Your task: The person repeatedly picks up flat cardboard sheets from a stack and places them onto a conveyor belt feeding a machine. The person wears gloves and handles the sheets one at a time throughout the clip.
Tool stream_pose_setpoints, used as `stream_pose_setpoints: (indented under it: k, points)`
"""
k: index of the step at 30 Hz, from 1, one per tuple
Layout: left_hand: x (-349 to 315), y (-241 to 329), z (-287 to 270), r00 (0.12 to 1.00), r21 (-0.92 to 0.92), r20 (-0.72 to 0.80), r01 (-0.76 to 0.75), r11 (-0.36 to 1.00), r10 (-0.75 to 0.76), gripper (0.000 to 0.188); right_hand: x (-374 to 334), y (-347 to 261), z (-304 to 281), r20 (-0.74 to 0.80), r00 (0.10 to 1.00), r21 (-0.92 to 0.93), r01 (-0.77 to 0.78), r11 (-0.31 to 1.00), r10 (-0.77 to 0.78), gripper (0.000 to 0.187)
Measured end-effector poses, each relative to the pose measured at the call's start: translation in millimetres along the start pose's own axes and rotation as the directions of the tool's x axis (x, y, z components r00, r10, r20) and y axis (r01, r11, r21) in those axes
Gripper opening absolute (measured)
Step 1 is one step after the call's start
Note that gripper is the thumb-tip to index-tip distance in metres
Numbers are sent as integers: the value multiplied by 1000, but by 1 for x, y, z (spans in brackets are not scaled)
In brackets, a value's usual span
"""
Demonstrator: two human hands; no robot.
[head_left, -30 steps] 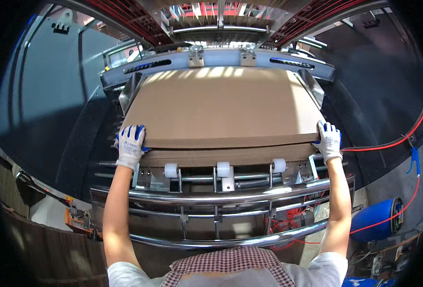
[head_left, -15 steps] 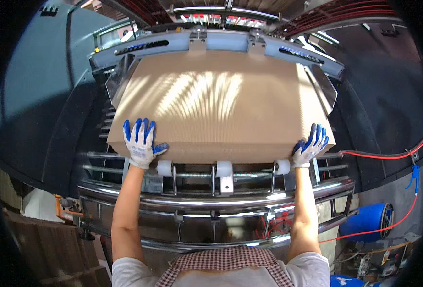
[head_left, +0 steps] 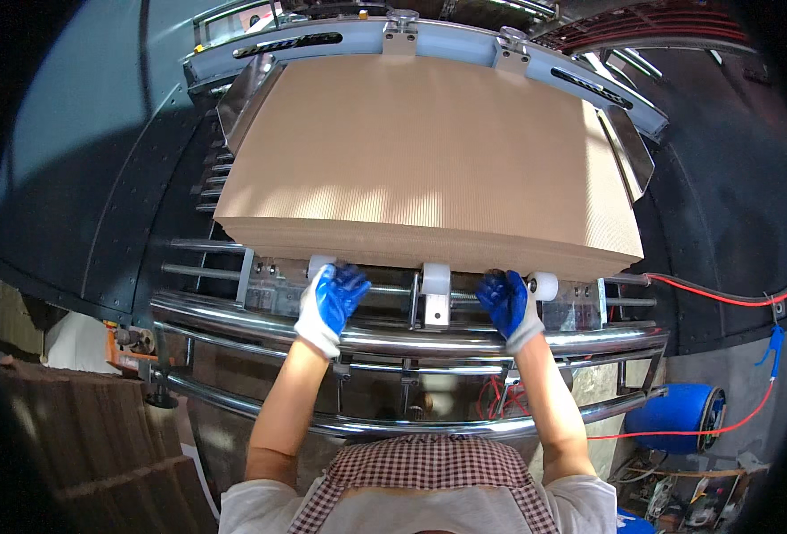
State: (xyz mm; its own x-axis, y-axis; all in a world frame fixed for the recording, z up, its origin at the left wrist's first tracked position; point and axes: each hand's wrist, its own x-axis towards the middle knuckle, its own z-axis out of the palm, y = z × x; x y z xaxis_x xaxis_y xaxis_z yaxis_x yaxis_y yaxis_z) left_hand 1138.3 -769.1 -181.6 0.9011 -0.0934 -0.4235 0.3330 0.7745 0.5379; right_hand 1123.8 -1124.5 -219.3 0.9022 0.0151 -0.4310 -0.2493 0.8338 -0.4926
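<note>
A thick stack of tan corrugated cardboard sheets [head_left: 429, 151] lies on the machine frame, its layered front edge facing me. Both my hands wear gloves with blue palms and white backs. My left hand [head_left: 333, 303] is just off the front edge, beside the left white roller, open and holding nothing, palm turned inward. Opposite it, my right hand [head_left: 509, 303] hovers by the right white roller [head_left: 544, 286], also open, with loosely bent fingers. Between the hands stands the middle white roller [head_left: 435, 278] on its metal bracket.
Metal side plates [head_left: 629, 153] flank the stack, and a pale blue crossbeam [head_left: 464, 43] runs behind it. Chrome bars [head_left: 411, 342] cross in front of me. A red hose [head_left: 722, 298] and a blue drum [head_left: 673, 418] are at right. Brown cardboard piles [head_left: 100, 445] stand at lower left.
Both hands have left the stack's front corners and come inward and toward me, turning their blue palms into view. The whole view has shifted and tilted slightly.
</note>
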Motion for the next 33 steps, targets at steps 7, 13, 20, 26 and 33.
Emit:
stream_pose_setpoints:
  k: [7,13,20,26,33]
  points:
    - [92,-84,-9,963,-445,21,248,860,-267,37,68,41,0,-92,995,-46,19,999,-24,20]
    - [89,-75,7,963,-439,-43,220,871,-266,37,66,35,-1,-61,993,202,-86,976,100,24]
    - [53,-45,50,976,-526,-84,127,841,-200,28,28,18,56,-73,997,244,-12,970,30,28]
    - [34,-35,54,991,-551,-43,83,831,-127,31,5,8,83,-19,999,241,54,969,-51,30]
    - [50,-55,24,993,-667,64,119,736,-102,17,20,22,47,-9,999,279,35,960,-33,12]
